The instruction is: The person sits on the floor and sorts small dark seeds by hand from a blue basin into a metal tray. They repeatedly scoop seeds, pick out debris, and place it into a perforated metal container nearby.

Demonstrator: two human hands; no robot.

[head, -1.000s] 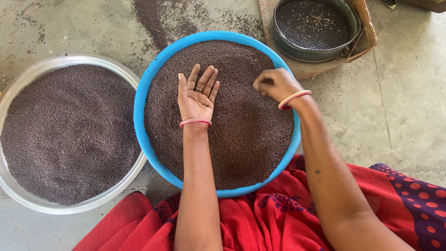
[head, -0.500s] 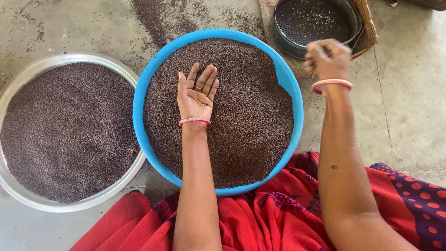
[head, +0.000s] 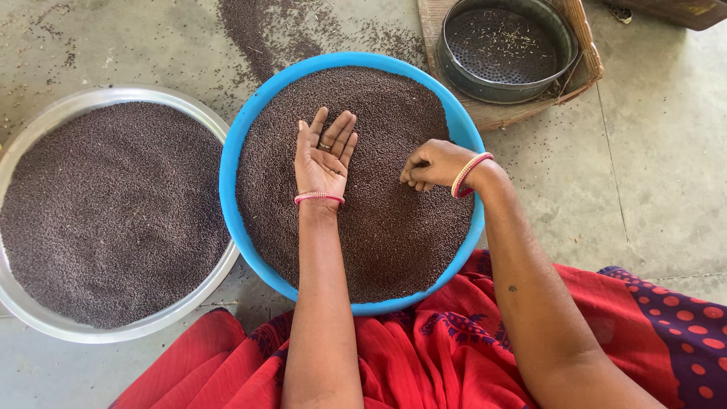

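Picking through dark seeds (head: 379,227) in blue basin (head: 231,197): left hand (head: 324,155) flat, open, empty; right hand (head: 432,164) fingertips pinched on seeds, catch unclear; next, careful lift-out

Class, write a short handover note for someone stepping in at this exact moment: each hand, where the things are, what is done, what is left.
Left hand: open, palm up, resting on the seeds in the blue basin.
Right hand: fingers curled together, tips down on the seeds; what they pinch, if anything, cannot be seen.
Steel basin, left of the blue one: full of the same dark seeds.
Sieve, on a woven tray beyond the blue basin: a few bits of chaff inside.
Done: chaff in the sieve.
Left: the blue basin remains full.
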